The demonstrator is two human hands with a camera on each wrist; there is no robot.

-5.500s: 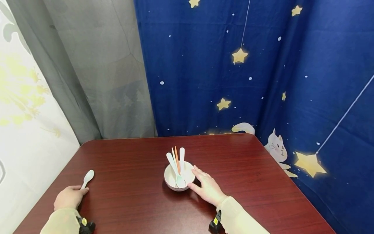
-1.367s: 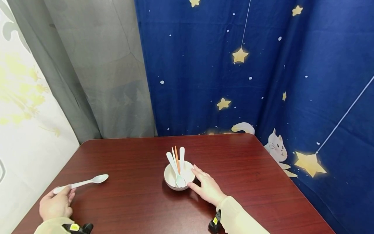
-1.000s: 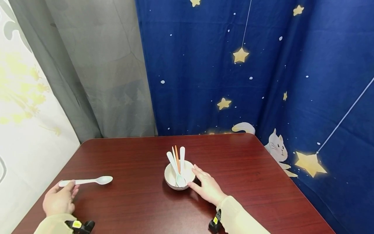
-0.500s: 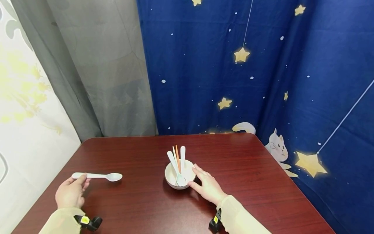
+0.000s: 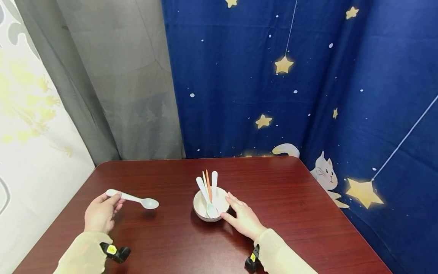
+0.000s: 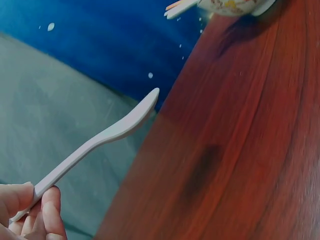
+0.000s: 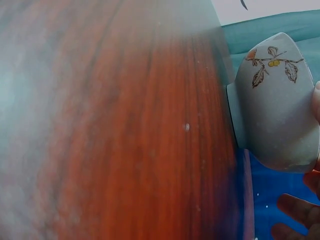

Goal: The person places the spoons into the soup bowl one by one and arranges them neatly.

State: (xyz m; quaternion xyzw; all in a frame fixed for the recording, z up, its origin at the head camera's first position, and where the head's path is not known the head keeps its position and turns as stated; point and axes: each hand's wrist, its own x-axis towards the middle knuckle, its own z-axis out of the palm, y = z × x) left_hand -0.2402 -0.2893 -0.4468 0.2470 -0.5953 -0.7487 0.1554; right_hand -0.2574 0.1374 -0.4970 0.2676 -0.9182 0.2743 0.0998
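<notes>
In the head view my left hand [image 5: 99,215] pinches the handle end of a white spoon [image 5: 149,203] between thumb and fingers. The spoon is held above the table, its bowl end pointing right; in the left wrist view a dark shadow lies below the spoon [image 6: 120,127]. My right hand [image 5: 244,219] rests against the right side of a small white bowl [image 5: 224,203], thumb near the front rim, fingers straight. Inside the bowl lean two pale spoons [image 5: 212,210], an orange stick [image 5: 208,182] and a thin white stick. The right wrist view shows the bowl's leaf-patterned outside [image 7: 275,110].
A dark red wooden table [image 5: 164,243] with rounded far corners carries the bowl. Behind it hang a grey curtain [image 5: 137,95] and a blue star-patterned curtain [image 5: 232,83]. A white patterned cloth [image 5: 37,182] is at the left.
My left hand has moved right and away from me with the spoon, turning it from pointing away to pointing right, closer to the bowl. The right hand and the bowl have stayed in place.
</notes>
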